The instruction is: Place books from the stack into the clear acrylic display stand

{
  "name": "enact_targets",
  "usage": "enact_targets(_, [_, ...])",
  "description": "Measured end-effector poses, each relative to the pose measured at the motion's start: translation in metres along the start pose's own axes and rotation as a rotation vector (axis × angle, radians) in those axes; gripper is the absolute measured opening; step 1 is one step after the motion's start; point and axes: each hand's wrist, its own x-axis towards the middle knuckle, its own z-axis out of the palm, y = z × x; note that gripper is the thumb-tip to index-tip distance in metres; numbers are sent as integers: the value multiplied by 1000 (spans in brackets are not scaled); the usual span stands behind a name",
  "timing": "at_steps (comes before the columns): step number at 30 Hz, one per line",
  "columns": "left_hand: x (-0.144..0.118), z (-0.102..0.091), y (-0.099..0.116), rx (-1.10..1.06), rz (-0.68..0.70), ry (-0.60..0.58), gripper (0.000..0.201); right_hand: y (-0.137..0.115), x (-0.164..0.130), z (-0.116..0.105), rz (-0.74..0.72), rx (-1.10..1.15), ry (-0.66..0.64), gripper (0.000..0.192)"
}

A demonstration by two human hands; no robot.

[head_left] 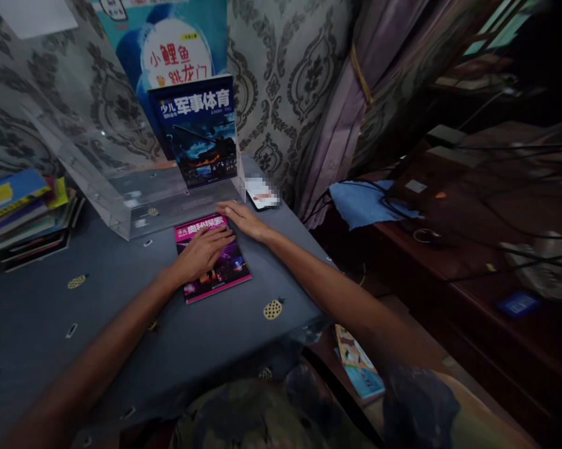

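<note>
A pink-bordered book (225, 274) lies flat on the grey pineapple-print tablecloth (122, 299). My left hand (201, 252) rests palm down on its cover, fingers together. My right hand (244, 219) lies flat at the book's upper right corner, touching its edge. Just behind the book stands a clear acrylic book stand (136, 212) with a dark blue book (201, 134) upright in it. A larger light-blue picture book (169, 43) leans on the wall behind that.
A phone (262, 193) lies right of the stand. A stack of books (23, 215) sits at the left edge. A purple curtain (337, 125) hangs at right, beside a dark wooden cabinet (472, 249) with cables and a blue cloth (365, 202). More books (358, 368) lie on the floor.
</note>
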Motion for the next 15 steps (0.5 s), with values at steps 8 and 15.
enact_targets(8, [-18, 5, 21, -52, 81, 17, 41, -4, 0, -2, 9, -50, -4, 46])
enact_targets(15, [-33, 0, 41, -90, 126, -52, 41, -4, -1, -1, 7, -72, -11, 45])
